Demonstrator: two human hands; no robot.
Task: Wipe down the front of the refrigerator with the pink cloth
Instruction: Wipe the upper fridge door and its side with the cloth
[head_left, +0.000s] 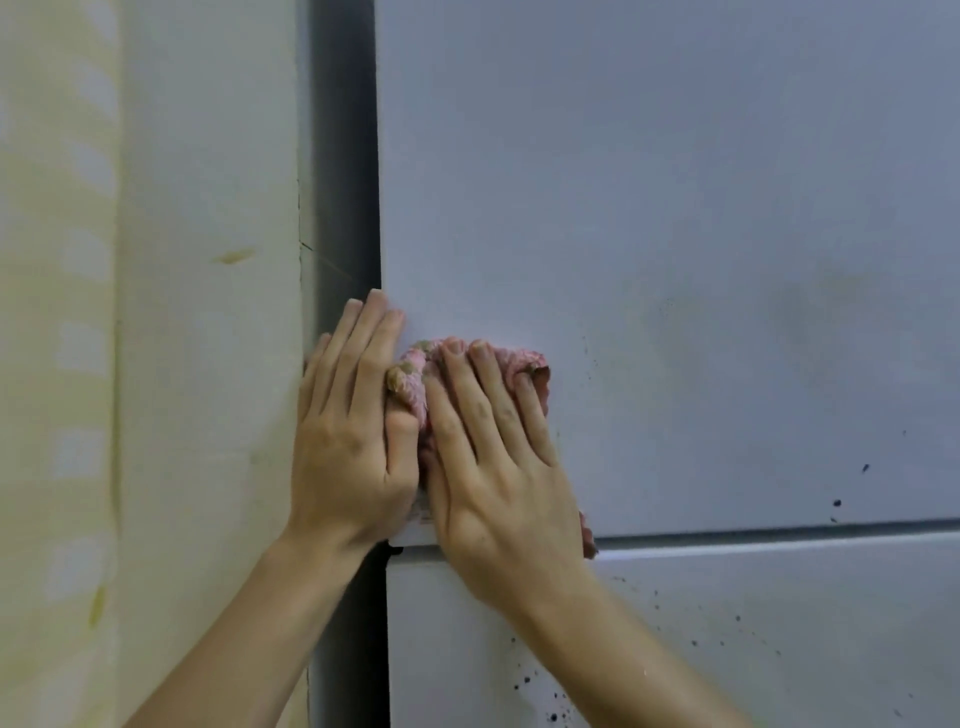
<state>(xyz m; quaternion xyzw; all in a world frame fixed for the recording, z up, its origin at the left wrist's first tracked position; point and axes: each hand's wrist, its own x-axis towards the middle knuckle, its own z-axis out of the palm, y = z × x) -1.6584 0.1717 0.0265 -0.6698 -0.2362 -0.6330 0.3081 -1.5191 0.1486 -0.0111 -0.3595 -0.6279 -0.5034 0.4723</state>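
left hand (353, 431): it is lying flat on the left edge of the fridge door, with the fingers straight and pointing up. it is gripping nothing, and its thumb is touching the cloth.
right hand (501, 467): it is pressing flat on the cloth, with the fingers straight and a little spread, not curling round it.
cloth (522, 364): pink and bunched, it is lying against the door under the right hand. it is showing past the fingertips and between the two hands, with brown dirty patches near the left thumb.
fridge (675, 208): its pale grey front is filling the space above and right of the hands.
seam (779, 532): it is running right from under the right wrist, between the upper and lower door.
specks (836, 503): dark ones are sitting right of the right hand and below its wrist.
wall (197, 338): pale yellow, it is standing left of the left hand.
gap (345, 182): dark, it is running above the left fingers, between wall and fridge.
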